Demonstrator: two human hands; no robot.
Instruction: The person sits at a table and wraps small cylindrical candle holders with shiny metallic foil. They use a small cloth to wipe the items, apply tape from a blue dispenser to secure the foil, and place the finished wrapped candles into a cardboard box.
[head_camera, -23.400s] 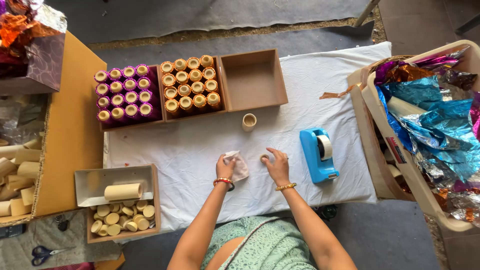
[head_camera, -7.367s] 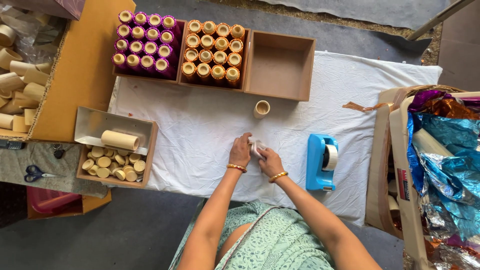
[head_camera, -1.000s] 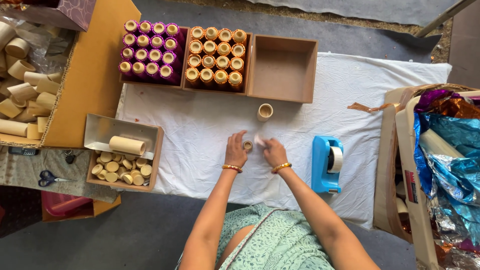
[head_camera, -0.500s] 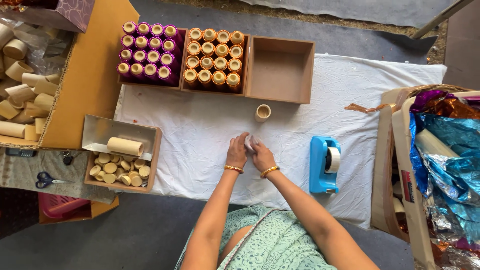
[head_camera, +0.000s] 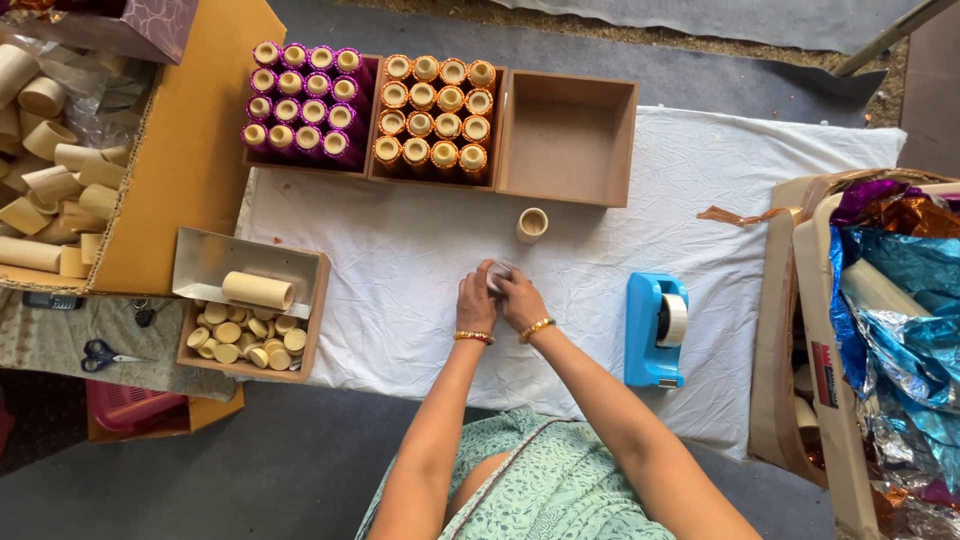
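Both hands meet in one close grip over a small pale silvery piece (head_camera: 499, 272), the left hand (head_camera: 477, 302) and right hand (head_camera: 520, 300) pressed together around it so that little of it shows; whether it is a wrapped tube or just a bit of foil I cannot tell. It sits low over the white cloth-covered desk (head_camera: 400, 250), near the middle, where both wrists can rest.

Just beyond the fingers stands a single bare cardboard tube (head_camera: 532, 224), upright and apart from the rest. To the right, within easy reach of the right hand, lies a blue tape dispenser (head_camera: 655, 330). At the far edge three brown trays sit side by side: one filled with purple-wrapped tubes (head_camera: 300, 100), one with orange-wrapped tubes (head_camera: 435, 110), one empty brown tray (head_camera: 568, 140). On the left a small cardboard box (head_camera: 250, 320) holds plain short tubes, with one longer roll lying across them. A large open carton of shiny blue and purple foil sheets (head_camera: 890, 300) stands at the right side, and a pair of scissors (head_camera: 105, 355) lies on the floor mat at far left.
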